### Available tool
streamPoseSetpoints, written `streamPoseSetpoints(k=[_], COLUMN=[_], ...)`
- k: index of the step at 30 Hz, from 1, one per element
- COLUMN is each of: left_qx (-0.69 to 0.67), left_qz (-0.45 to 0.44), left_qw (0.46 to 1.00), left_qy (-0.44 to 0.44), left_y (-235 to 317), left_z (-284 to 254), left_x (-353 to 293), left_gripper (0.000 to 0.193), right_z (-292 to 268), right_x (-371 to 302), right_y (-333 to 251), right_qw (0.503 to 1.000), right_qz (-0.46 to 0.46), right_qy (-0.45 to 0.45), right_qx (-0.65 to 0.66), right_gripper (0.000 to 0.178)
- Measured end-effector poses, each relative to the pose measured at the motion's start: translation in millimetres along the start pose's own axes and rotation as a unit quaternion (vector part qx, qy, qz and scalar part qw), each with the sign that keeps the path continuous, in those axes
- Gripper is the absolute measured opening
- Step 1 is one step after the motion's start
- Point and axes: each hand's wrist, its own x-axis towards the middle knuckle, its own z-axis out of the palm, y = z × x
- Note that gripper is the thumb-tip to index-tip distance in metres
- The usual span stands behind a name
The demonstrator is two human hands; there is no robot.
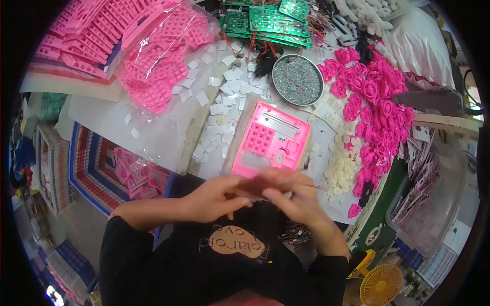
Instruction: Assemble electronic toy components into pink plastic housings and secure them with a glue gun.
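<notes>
Close to my body, my left hand and my right hand hold a flat brown board between them. It looks like a circuit board, with thin red wires by my right fingers, but motion smears it. Just beyond my hands lies an open pink plastic casing, tilted slightly on the table. A block of pink square keys sits in its left half. Silver strips cross its upper part, and a small round disc is near its lower right.
A round tin of small screws stands behind the casing. Green circuit boards are stacked at the back. Pink coiled parts and cream discs heap on the right. White squares and bagged pink keypads lie left.
</notes>
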Motion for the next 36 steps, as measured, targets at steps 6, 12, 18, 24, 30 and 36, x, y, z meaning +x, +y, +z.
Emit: streamPoseSetpoints(k=[6,12,18,24,30,36], left_qx=[-0.146,0.005,0.517,0.718,0.728,0.740], left_qz=[-0.021,0.031,0.141,0.286,0.249,0.237], left_qw=[0.989,0.999,0.835,0.626,0.634,0.623], left_qy=[-0.001,0.016,0.124,0.102,0.084,0.091], left_y=[-15,-14,25,23,28,25], left_z=[-13,-17,-30,-30,-28,-27], left_x=[9,-1,-10,42,47,46], left_gripper=[0.069,0.066,0.053,0.052,0.057,0.060], right_z=[-25,-22,-17,-16,-7,25], right_x=[50,69,72,70,32,27], right_y=[35,43,29,21,27,20], right_qw=[0.991,0.986,0.954,0.884,0.883,0.878], right_qz=[0.091,0.160,0.159,0.113,-0.109,-0.026], right_qy=[0.077,0.049,0.063,0.151,0.187,0.050], right_qx=[0.060,-0.005,-0.244,-0.428,-0.416,-0.475], right_gripper=[0.032,0.034,0.045,0.066,0.062,0.057])
